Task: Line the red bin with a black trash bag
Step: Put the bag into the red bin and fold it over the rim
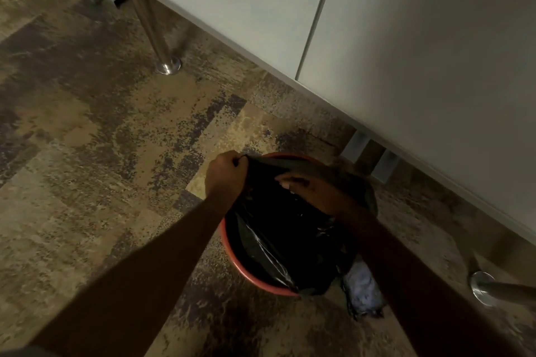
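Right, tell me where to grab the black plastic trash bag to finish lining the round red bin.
Grip the black plastic trash bag by its loose hem on the near side, from above: the round red bin still shows bare rim there, so that edge needs folding over.

Red bin (232,252), glossy black trash bag (278,229) inside. Floor (101,130) mottled tan-brown with dark purple-grey speckled patches. Partition panels (406,38) plain pale grey-white. Chrome legs (150,26). Bluish-grey bundle (362,284) beside bin.
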